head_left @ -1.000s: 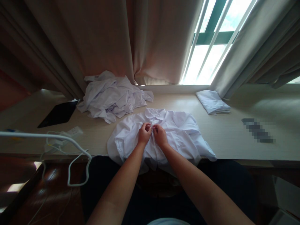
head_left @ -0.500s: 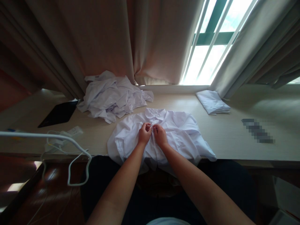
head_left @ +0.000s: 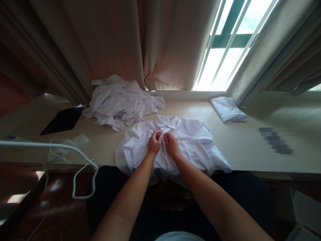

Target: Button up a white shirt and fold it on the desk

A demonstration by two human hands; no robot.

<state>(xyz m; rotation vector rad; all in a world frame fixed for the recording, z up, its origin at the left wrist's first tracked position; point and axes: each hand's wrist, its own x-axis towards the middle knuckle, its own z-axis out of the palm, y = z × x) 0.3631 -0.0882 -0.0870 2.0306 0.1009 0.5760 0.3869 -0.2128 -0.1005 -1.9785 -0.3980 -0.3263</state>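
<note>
A white collared shirt (head_left: 195, 140) lies spread on the desk in front of me, its collar toward the window and its lower part hanging over the front edge. Just below the collar, my left hand (head_left: 155, 142) pinches the shirt's front opening from the left. Opposite it, my right hand (head_left: 171, 144) is closed on the same front edge, its fingertips almost meeting those of the left. Any button between the fingertips is too small to make out.
Behind and to the left is a heap of crumpled white clothes (head_left: 122, 100) beside a flat black object (head_left: 62, 120). A folded white garment (head_left: 227, 108) lies back right. A power strip (head_left: 79, 140) and a white cable (head_left: 50, 144) occupy the left. A blurred-out item (head_left: 276, 140) sits right.
Both hands stay at the same spot on the shirt front, with hardly any finger movement visible. The picture is slightly darker.
</note>
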